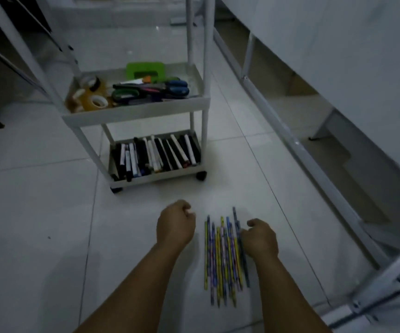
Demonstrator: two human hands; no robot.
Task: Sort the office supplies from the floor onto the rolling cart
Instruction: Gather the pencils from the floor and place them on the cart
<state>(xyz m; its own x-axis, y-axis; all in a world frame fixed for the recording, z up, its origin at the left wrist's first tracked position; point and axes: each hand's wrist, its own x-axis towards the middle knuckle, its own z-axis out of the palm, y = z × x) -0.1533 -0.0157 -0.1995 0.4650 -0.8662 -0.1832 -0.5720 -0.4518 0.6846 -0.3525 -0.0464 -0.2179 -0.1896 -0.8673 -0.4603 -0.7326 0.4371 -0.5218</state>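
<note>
In the head view, a bundle of pencils is seen lying on the floor between the two hands, their long axis running away from the person toward the cart. The right hand is touching the bundle's right edge, fingers curled; whether a pencil is pinched cannot be told. The left hand is held clenched and holding nothing, just beside the bundle. The right hand is judged nearer for the pickup.
</note>
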